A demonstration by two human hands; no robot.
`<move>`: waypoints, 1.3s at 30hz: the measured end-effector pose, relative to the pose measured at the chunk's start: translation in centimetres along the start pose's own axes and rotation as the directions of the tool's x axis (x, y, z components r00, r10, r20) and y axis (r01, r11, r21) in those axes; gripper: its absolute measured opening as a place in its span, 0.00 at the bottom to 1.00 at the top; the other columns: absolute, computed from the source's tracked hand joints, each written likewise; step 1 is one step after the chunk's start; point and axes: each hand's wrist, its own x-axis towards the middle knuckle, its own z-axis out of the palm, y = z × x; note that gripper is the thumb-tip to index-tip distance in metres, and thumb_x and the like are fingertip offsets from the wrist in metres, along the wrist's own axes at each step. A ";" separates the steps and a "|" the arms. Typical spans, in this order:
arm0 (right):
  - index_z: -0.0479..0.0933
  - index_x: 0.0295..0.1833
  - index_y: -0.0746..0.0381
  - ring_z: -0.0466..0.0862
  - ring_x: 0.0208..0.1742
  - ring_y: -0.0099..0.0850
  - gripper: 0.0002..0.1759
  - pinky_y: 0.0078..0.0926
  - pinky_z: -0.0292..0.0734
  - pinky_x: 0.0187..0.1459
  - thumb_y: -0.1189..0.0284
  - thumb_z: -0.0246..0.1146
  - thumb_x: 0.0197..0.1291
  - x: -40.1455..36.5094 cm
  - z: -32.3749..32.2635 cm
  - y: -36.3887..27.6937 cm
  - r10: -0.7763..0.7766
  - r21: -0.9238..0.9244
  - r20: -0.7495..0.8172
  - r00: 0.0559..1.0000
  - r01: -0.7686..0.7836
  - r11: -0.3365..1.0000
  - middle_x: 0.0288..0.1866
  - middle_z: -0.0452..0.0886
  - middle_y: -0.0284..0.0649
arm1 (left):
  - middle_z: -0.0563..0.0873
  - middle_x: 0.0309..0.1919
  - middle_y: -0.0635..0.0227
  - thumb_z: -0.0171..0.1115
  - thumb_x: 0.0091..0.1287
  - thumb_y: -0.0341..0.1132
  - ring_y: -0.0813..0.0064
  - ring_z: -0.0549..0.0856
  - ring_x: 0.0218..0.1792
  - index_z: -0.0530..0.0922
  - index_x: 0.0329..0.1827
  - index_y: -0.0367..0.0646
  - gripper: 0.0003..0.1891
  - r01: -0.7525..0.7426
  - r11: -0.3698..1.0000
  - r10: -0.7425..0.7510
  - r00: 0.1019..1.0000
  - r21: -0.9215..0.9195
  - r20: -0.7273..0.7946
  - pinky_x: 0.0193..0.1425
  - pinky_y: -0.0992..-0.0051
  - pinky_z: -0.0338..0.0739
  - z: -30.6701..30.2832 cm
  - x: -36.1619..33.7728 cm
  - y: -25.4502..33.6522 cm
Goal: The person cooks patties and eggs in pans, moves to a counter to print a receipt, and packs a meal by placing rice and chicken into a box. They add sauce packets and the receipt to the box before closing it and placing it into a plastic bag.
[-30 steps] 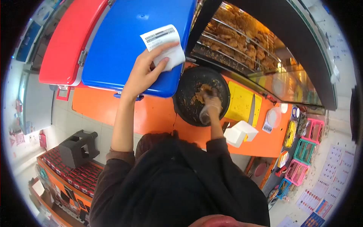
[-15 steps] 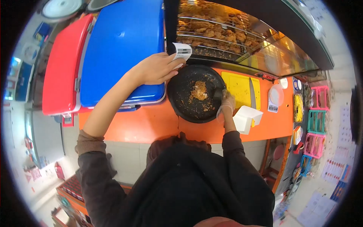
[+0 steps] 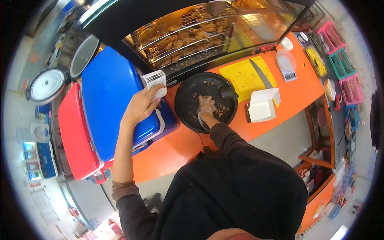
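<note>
My left hand (image 3: 139,107) holds a printed paper slip (image 3: 155,82) between thumb and fingers, above the front corner of a blue cooler box (image 3: 110,100). In a clear plastic glove, my right hand (image 3: 206,107) reaches down into a wide black mortar (image 3: 187,116). Its fingers close over a piece of crushed fried chicken (image 3: 205,97), which they mostly cover. Brown crumbs lie scattered around it on the mortar's surface. A dark pestle (image 3: 229,92) rests inside the mortar's right side, apart from my fingers.
Right of the mortar lie a yellow cutting board (image 3: 240,76) with a knife (image 3: 262,74) and an open white box (image 3: 262,106). A scale (image 3: 289,75) with a clear bowl stands further right. Behind is a glass warming cabinet (image 3: 188,36) of fried food; a red cooler (image 3: 78,132) stands left.
My right hand has left the pestle at the mortar's right side and moved left onto the chicken. My left hand still holds the slip, now tilted upright. The view has turned.
</note>
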 end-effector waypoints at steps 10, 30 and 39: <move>0.70 0.52 0.57 0.73 0.53 0.49 0.26 0.44 0.71 0.55 0.78 0.64 0.42 -7.4 -11.9 16.8 -0.200 0.120 -0.840 0.504 0.533 0.838 0.53 0.70 0.48 | 0.81 0.50 0.46 0.55 0.64 0.35 0.42 0.80 0.48 0.72 0.63 0.49 0.22 -0.031 0.999 0.031 1.000 0.039 -0.004 0.50 0.58 0.75 0.2 0.6 1.0; 0.78 0.50 0.63 0.80 0.43 0.35 0.14 0.28 0.76 0.45 0.80 0.60 0.57 -13.7 -24.0 5.7 -0.181 0.213 -0.880 0.438 0.707 0.675 0.44 0.81 0.43 | 0.80 0.45 0.50 0.58 0.64 0.45 0.55 0.82 0.34 0.57 0.72 0.41 0.36 -0.080 0.997 0.078 0.975 -0.001 -0.206 0.41 0.62 0.74 -14.4 -4.1 2.3; 0.80 0.51 0.53 0.83 0.49 0.46 0.17 0.43 0.79 0.48 0.71 0.59 0.53 -7.4 -9.9 -35.3 -0.865 -0.258 0.351 0.360 0.925 0.281 0.47 0.82 0.50 | 0.75 0.57 0.46 0.64 0.49 0.51 0.69 0.82 0.34 0.58 0.71 0.31 0.48 -0.357 0.847 -0.088 0.636 -0.393 -0.766 0.37 0.79 0.74 -20.3 -12.0 0.6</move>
